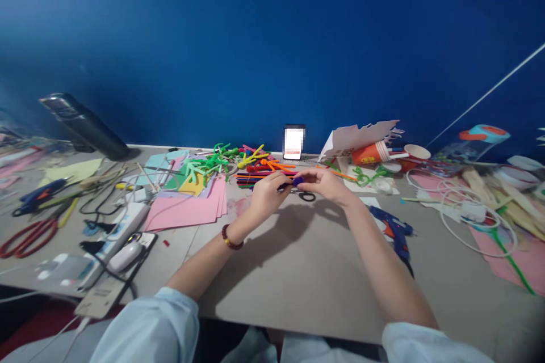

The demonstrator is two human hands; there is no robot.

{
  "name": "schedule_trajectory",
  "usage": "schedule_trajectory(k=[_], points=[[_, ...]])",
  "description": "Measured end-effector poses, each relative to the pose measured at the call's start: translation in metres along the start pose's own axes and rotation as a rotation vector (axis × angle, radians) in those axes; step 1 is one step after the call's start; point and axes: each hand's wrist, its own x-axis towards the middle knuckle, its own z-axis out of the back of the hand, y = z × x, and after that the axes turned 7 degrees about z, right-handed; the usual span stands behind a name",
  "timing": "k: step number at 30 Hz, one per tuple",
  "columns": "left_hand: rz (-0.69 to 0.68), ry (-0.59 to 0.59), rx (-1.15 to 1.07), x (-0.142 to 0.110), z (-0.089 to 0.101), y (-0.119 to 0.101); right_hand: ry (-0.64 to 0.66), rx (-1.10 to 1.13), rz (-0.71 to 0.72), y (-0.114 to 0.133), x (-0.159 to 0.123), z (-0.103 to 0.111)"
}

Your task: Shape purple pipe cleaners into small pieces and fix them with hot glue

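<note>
Above the middle of the table, both hands meet at a small fuzzy purple piece (298,180), which looks like coiled pipe cleaner. My left hand (269,194), with a beaded bracelet on its wrist, has its fingers closed on the left side of it. From the right, my right hand (327,184) pinches the same piece between thumb and fingers. Black-handled scissors (308,197) lie just beneath, partly hidden by my left hand. A bundle of straight pipe cleaners (243,179) in several colours lies behind my left hand.
A lit phone (293,143) stands against the blue wall. Green bent pipe cleaners (208,165) and pink paper sheets (187,210) lie left. A blue glue gun (394,229) is beside my right forearm. Red-handled scissors (32,238), a power strip (119,241) and a dark bottle (89,127) occupy the far left.
</note>
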Motion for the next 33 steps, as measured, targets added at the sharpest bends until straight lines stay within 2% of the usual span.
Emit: schedule_trajectory(k=[5,9,15,21,25,33], points=[[0.032,0.051,-0.08,0.003,0.005,-0.003,0.009,-0.025,0.046,0.001,-0.001,0.002],[0.021,0.031,-0.077,0.003,0.004,-0.003,-0.009,-0.044,0.066,0.002,-0.002,0.001],[-0.081,-0.057,0.086,-0.002,0.0,-0.004,0.006,-0.098,0.066,0.006,-0.004,-0.002],[-0.156,-0.071,0.232,-0.004,-0.001,-0.006,0.048,-0.199,0.111,0.004,-0.004,-0.003],[-0.097,-0.044,0.175,-0.004,0.0,-0.007,0.031,-0.238,0.151,0.003,-0.005,-0.005],[0.09,0.111,-0.055,0.004,0.01,-0.009,0.012,-0.366,0.254,0.007,-0.006,-0.007]])
